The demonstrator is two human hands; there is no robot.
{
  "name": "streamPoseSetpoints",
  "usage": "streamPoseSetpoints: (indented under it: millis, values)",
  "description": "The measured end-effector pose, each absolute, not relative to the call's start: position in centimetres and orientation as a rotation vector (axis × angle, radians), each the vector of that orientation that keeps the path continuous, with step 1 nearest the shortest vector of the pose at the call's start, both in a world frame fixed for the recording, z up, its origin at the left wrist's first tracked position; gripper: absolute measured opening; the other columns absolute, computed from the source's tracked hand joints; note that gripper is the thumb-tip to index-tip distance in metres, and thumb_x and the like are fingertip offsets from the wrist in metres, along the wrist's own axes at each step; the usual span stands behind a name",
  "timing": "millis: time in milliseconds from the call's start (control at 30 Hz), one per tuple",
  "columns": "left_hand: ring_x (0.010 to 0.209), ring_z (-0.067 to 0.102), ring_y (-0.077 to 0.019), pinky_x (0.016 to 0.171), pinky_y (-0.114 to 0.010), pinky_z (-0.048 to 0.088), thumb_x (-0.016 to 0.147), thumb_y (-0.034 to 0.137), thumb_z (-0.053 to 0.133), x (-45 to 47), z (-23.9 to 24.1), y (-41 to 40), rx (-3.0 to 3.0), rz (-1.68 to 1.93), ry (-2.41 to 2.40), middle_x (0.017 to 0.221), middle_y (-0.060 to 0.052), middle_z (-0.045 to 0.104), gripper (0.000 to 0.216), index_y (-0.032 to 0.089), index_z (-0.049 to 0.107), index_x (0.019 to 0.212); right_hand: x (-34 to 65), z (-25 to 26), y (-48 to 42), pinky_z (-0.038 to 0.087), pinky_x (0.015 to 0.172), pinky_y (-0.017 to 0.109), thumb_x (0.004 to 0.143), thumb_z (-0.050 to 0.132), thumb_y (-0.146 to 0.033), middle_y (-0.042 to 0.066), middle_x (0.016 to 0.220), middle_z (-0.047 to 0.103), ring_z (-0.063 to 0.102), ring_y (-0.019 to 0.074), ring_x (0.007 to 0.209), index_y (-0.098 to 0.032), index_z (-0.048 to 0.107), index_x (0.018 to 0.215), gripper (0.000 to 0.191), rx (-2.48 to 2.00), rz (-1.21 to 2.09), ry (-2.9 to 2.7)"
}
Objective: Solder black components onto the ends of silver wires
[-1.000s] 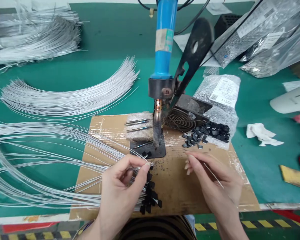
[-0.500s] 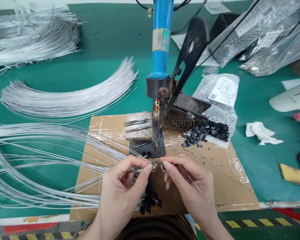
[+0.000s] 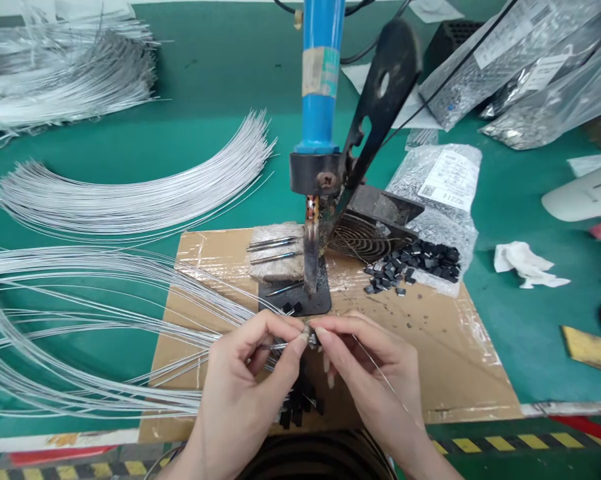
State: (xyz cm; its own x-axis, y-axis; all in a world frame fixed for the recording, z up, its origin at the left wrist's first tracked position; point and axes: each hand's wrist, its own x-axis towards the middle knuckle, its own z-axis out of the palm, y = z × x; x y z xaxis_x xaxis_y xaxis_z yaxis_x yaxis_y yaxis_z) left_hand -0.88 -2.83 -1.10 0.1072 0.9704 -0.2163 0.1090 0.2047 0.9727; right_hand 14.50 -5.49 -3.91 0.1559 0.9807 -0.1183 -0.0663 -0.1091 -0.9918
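My left hand (image 3: 257,377) is closed in a pinch on the ends of thin white wires. In my right hand (image 3: 373,373), thumb and forefinger pinch a small black connector (image 3: 313,339). The connector meets the wire ends between my fingertips; whether it sits over them I cannot tell. A thin wire-like strand (image 3: 380,371) also runs through the right hand towards the wrist. Below my fingers lie several black connectors (image 3: 296,408) on wires. Just beyond my hands, a blue-handled soldering iron (image 3: 322,113) points down in its stand, its tip near a black pad (image 3: 320,300).
White wires (image 3: 105,320) spread leftwards over the cardboard (image 3: 460,373). A curved wire bundle (image 3: 140,200) lies behind. Loose black connectors (image 3: 415,263) spill from a plastic bag (image 3: 440,180) beside a small fan (image 3: 365,233). Further right are crumpled tissue (image 3: 527,265) and a yellow strip (image 3: 590,350).
My right hand has moved left, bringing the black connector up against the wire ends at my left fingertips. The left hand has hardly moved.
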Motion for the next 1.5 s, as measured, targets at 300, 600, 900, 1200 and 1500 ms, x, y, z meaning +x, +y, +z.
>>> streamPoseSetpoints:
  millis: [300,600,900,1200,1500]
  values:
    - [0.073,0.072,-0.0111,0.068,-0.014,0.056,0.089,0.012,0.072,-0.7,-1.3,-2.5,1.157,0.916,1.284,0.079,0.000,0.076,0.016,0.020,0.073,0.074,14.2,-3.6,-5.7,0.048,0.059,0.028,0.099,0.068,-0.032,0.001,0.078,0.067,0.062,0.0149,0.066,-0.029,0.082,0.104,0.016,-1.374,1.179,-0.979]
    - [0.075,0.070,-0.0113,0.068,-0.016,0.054,0.089,0.016,0.072,-0.6,-1.8,-2.0,1.155,0.905,1.328,0.085,-0.002,0.078,0.014,0.018,0.072,0.075,14.9,-4.0,-6.4,0.047,0.068,0.031,0.109,0.036,-0.028,-0.003,0.075,0.060,0.055,0.0160,0.064,-0.028,0.055,0.141,0.037,-1.492,0.991,-1.171]
    - [0.077,0.068,-0.0114,0.070,-0.017,0.052,0.089,0.017,0.072,-0.2,-1.1,-1.0,1.170,0.879,1.377,0.086,-0.001,0.077,0.015,0.018,0.070,0.074,16.4,-3.9,-6.2,0.038,0.059,0.028,0.107,0.042,-0.019,-0.004,0.071,0.046,0.046,0.0128,0.061,-0.024,0.043,0.079,0.029,-1.491,0.940,-1.362]
    - [0.071,0.065,-0.0088,0.064,-0.013,0.049,0.086,0.016,0.073,-0.1,-0.9,-0.1,1.183,0.868,1.367,0.078,0.000,0.073,0.014,0.016,0.068,0.073,15.5,-3.0,-4.9,0.050,0.098,0.031,0.098,0.061,-0.013,0.004,0.118,0.073,0.068,0.0190,0.115,-0.024,0.057,0.083,0.018,-1.371,0.947,-1.232]
    - [0.067,0.063,-0.0083,0.060,-0.014,0.047,0.085,0.015,0.073,0.0,-0.7,0.3,1.190,0.886,1.396,0.080,0.001,0.074,0.012,0.016,0.068,0.074,14.9,-2.9,-4.7,0.054,0.095,0.026,0.091,0.067,-0.010,0.001,0.115,0.078,0.074,0.0170,0.111,-0.025,0.060,0.081,0.019,-1.381,0.949,-1.174]
